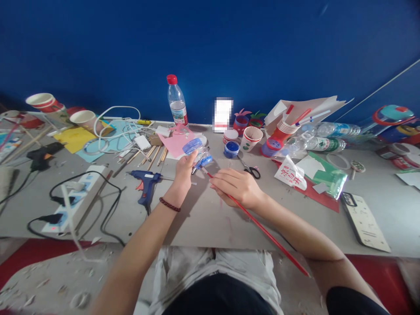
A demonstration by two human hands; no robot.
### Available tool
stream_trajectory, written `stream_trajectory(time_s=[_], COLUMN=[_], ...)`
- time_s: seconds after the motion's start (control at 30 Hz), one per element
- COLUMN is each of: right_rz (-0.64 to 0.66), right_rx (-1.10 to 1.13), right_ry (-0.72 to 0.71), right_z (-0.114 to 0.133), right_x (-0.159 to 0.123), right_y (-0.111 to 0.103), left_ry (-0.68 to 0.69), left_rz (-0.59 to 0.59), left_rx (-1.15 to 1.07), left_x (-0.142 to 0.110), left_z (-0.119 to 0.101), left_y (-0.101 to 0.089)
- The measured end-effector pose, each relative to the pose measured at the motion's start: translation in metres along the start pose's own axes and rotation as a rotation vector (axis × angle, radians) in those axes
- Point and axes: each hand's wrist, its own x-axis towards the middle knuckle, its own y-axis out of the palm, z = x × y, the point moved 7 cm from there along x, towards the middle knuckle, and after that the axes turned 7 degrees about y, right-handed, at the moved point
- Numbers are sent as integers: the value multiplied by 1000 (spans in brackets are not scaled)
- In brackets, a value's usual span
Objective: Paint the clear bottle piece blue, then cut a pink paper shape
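My left hand (186, 168) is closed around a clear plastic bottle piece (193, 146), partly coated in blue paint. Fingers of my right hand (238, 186) wrap a long red-handled paintbrush (262, 228), whose handle slants down toward my right forearm. The brush's tip end meets the blue-smeared edge of the plastic piece. Just beyond my hands stands an open jar of blue paint (231, 149), with a paper cup (252, 139) to its right. Black-handled scissors (252, 171) lie past my right hand.
A blue hot glue gun (146, 183) and a power strip (77, 199) with cables lie left. At the back stands a red-capped bottle (177, 103). Plastic bottles (324, 143), green sheet (324, 168) and a phone (365, 222) occupy the right.
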Motion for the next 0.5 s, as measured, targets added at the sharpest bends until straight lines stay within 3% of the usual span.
stream_trajectory(time_s=[0.5], right_rz=[36], right_rx=[-30], right_ry=[14], right_z=[-3], right_x=[-3], right_y=[6], left_ry=[-5], left_rz=[1], left_rx=[64], left_x=[-1], left_z=[1], left_y=[-1])
